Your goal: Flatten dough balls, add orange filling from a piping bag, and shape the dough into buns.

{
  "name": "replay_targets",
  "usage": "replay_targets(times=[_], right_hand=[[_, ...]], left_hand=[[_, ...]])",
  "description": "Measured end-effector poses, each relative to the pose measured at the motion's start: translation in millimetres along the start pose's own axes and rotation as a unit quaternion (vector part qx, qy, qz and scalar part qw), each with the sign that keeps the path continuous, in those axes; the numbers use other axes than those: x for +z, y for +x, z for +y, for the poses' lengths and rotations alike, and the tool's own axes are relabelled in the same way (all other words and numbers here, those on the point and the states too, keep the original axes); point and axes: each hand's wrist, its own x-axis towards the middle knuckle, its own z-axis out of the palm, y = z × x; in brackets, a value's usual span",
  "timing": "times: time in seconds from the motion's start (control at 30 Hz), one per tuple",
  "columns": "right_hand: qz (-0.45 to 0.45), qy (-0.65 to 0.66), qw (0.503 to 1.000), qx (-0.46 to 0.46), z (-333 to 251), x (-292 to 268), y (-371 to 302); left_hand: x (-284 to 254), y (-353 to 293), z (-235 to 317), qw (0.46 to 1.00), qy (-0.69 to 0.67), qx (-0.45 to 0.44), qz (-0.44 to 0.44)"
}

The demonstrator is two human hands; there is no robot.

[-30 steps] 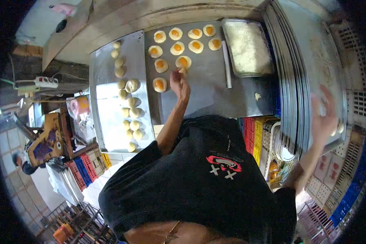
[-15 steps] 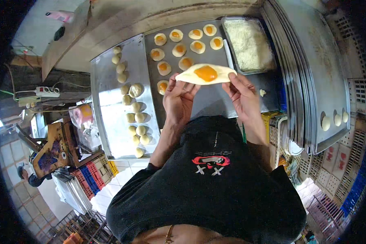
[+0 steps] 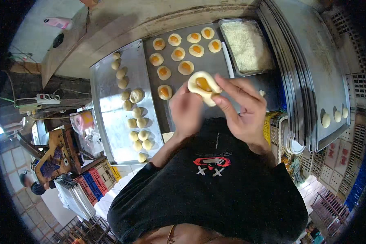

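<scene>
Above the dark baking tray point(image 3: 209, 63), a pale dough piece point(image 3: 208, 96) is folded up around an orange filling point(image 3: 203, 84), which still shows in its hollow. My right hand point(image 3: 245, 112) pinches the dough's right edge between thumb and fingers. On the other side my left hand point(image 3: 185, 113) grips it, blurred by motion, with its fingertips partly hidden behind the dough. Several flat dough rounds point(image 3: 186, 67) with orange filling on top lie on the dark tray beyond my hands. A small scrap of dough point(image 3: 262, 93) lies to the right.
A silver tray point(image 3: 105, 110) at left bears several dough balls point(image 3: 143, 135). A pan of pale crumbly powder point(image 3: 248, 44) stands at back right, a white bar point(image 3: 227, 59) beside it. Stacked metal trays point(image 3: 321, 69) rise at right, with 3 dough balls point(image 3: 337, 116). Another person point(image 3: 33, 185) is at far left.
The dough, earlier stretched out wide between both hands, is now folded up around its filling. My hands have come closer together, and my right hand has moved left and turned over the dough.
</scene>
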Motion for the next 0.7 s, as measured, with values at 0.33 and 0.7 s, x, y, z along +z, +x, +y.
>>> replay_targets(times=[0.33, 0.7], right_hand=[[0.054, 0.114, 0.979, 0.161, 5, 3, -20], [-0.059, 0.285, 0.917, 0.273, -3, -36, -7]], left_hand=[[6, 7, 12, 0.965, -0.245, -0.081, 0.051], [6, 10, 50, 0.941, 0.24, 0.107, -0.211]])
